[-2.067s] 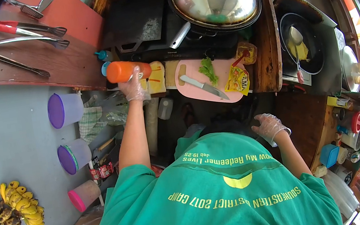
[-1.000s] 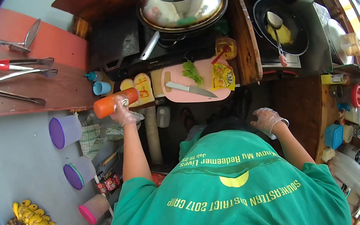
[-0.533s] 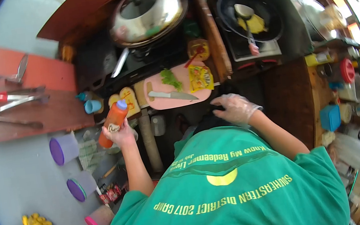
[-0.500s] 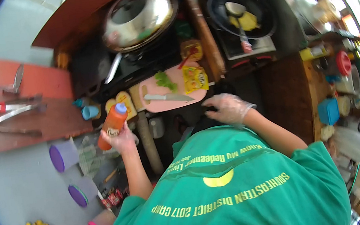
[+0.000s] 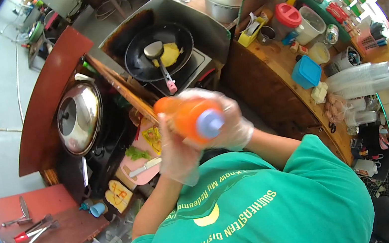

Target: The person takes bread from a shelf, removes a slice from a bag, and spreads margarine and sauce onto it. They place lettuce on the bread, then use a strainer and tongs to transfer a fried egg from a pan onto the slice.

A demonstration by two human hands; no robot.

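Note:
In front of my chest I hold an orange squeeze bottle (image 5: 184, 115) with a lavender cap, tilted so the cap faces me. My left hand (image 5: 175, 157) closes on its near left side; my right hand (image 5: 233, 120) grips it from the right. Both wear clear plastic gloves. Beyond my left wrist lies a pink cutting board (image 5: 135, 177) with a knife (image 5: 145, 167), green lettuce leaves (image 5: 137, 153) and a yellow packet (image 5: 152, 140). Left of the board, bread slices (image 5: 118, 195) carry orange sauce lines. A black wok (image 5: 135, 62) holds a yellow egg (image 5: 173, 54) and a turner (image 5: 154, 51).
A lidded pan (image 5: 80, 118) sits on the left stove. Tongs (image 5: 38, 238) rest on a red-brown side board (image 5: 6, 210), near a light-blue cup (image 5: 98, 210). On the right wooden counter (image 5: 278, 76) stand a red-lidded jar (image 5: 288, 19), a blue container (image 5: 306, 71) and stacked plastic tubs (image 5: 362, 80).
The view has turned right toward the wok. The bottle has moved from beside the bread to before my chest. My right hand, earlier off the bottle, now grips it too.

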